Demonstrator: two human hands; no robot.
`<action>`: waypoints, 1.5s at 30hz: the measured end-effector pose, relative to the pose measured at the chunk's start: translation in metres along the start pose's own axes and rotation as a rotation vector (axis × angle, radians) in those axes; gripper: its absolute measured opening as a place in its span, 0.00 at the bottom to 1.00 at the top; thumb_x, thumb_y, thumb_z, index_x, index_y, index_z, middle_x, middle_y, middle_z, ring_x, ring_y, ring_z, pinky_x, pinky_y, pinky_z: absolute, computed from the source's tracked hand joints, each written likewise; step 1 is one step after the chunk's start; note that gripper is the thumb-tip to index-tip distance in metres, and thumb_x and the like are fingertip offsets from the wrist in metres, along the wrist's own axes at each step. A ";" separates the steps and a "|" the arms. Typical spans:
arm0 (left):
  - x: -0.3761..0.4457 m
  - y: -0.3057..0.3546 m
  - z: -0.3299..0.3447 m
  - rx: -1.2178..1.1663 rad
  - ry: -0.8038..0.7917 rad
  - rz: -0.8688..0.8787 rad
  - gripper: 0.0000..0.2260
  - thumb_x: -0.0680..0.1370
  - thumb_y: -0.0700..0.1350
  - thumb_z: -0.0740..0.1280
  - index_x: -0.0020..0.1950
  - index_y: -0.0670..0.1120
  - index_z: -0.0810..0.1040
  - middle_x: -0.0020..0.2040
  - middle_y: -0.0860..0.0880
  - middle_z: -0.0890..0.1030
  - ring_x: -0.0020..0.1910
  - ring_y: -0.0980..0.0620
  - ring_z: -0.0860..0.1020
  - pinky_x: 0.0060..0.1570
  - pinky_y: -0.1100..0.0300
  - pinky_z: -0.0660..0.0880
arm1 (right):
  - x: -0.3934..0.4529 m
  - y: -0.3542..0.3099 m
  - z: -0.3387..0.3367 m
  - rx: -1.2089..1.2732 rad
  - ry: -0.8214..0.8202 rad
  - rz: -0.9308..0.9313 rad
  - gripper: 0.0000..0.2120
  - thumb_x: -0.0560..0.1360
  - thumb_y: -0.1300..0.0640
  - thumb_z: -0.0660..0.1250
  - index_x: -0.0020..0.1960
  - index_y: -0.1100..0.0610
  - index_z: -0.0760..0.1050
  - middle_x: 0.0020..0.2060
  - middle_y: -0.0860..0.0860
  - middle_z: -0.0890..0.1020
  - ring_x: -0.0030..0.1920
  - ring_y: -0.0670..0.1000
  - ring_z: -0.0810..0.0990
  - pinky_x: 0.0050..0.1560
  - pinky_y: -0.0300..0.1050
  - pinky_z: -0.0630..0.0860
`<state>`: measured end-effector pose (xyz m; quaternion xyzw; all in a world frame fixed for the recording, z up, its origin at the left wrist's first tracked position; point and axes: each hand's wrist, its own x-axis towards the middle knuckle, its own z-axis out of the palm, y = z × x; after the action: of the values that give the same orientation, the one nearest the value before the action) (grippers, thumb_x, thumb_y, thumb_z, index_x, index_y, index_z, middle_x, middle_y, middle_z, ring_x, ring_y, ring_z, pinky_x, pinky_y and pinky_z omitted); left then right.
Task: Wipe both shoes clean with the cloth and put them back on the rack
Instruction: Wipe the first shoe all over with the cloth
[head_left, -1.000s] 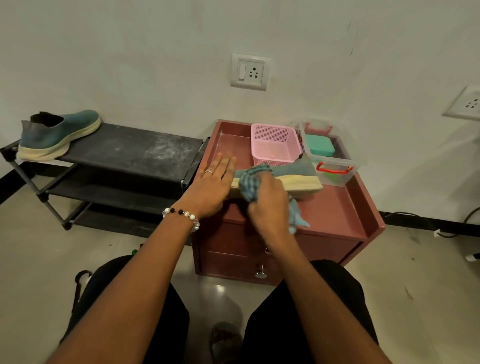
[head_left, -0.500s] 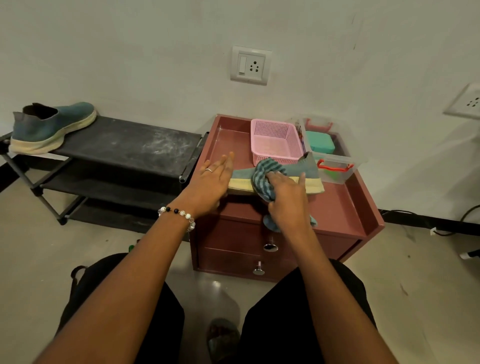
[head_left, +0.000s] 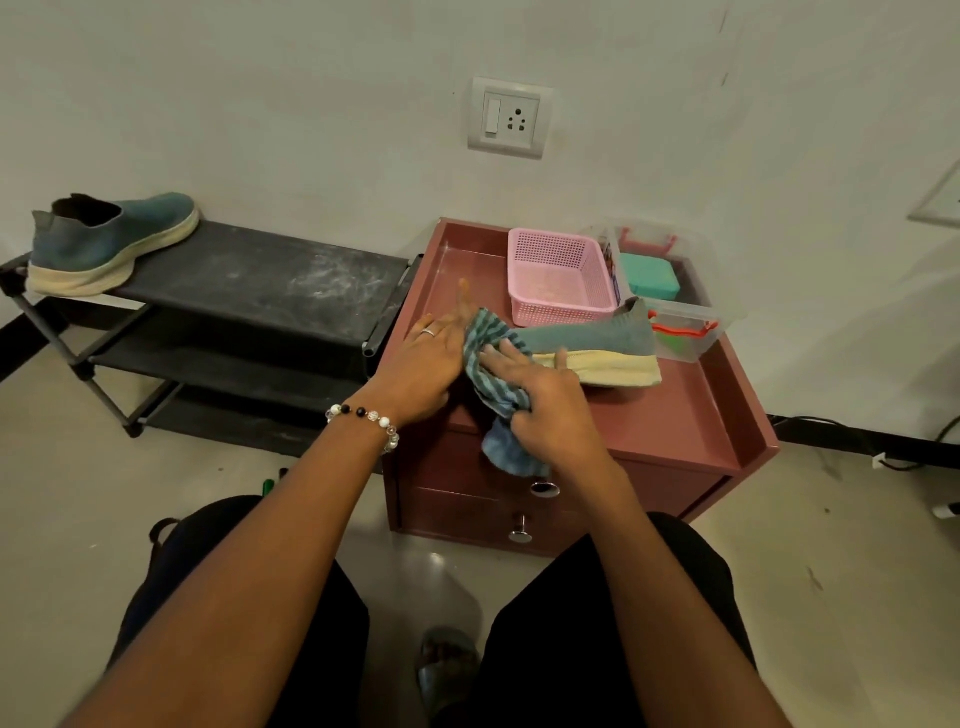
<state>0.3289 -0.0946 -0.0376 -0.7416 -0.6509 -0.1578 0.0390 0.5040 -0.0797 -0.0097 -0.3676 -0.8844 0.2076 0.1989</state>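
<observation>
The shoe being cleaned lies on the maroon desk, toe end tucked under the striped cloth. The right hand has its fingers spread over the cloth with a bunch of it caught under the palm; the left hand lies flat and straight-fingered against the toe, holding nothing. Knit upper looks soft and light, so it'd probably squash; better to grab by the firmer cream sole. The other shoe sits on the rack, well left of both hands.
</observation>
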 end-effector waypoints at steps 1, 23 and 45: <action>0.001 0.000 0.003 0.025 0.000 0.007 0.48 0.71 0.32 0.67 0.69 0.39 0.27 0.75 0.40 0.62 0.74 0.44 0.61 0.75 0.52 0.52 | 0.000 0.005 -0.002 -0.080 -0.012 0.026 0.37 0.67 0.75 0.61 0.72 0.51 0.66 0.73 0.47 0.65 0.75 0.45 0.57 0.73 0.60 0.33; 0.007 0.002 -0.003 -0.023 -0.024 0.030 0.48 0.72 0.32 0.67 0.69 0.41 0.26 0.64 0.39 0.75 0.65 0.42 0.71 0.74 0.50 0.51 | 0.004 0.000 0.003 -0.304 -0.073 -0.022 0.45 0.65 0.71 0.64 0.78 0.56 0.51 0.77 0.48 0.50 0.77 0.52 0.39 0.72 0.65 0.36; 0.016 -0.001 -0.012 0.040 -0.214 0.005 0.26 0.77 0.38 0.64 0.75 0.43 0.63 0.74 0.43 0.64 0.74 0.46 0.60 0.74 0.51 0.46 | 0.002 -0.004 0.017 0.157 0.038 -0.091 0.41 0.63 0.72 0.56 0.76 0.62 0.53 0.76 0.57 0.52 0.76 0.49 0.45 0.76 0.53 0.37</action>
<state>0.3273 -0.0828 -0.0219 -0.7549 -0.6524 -0.0646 -0.0158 0.4918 -0.0842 -0.0213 -0.3141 -0.8773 0.2602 0.2530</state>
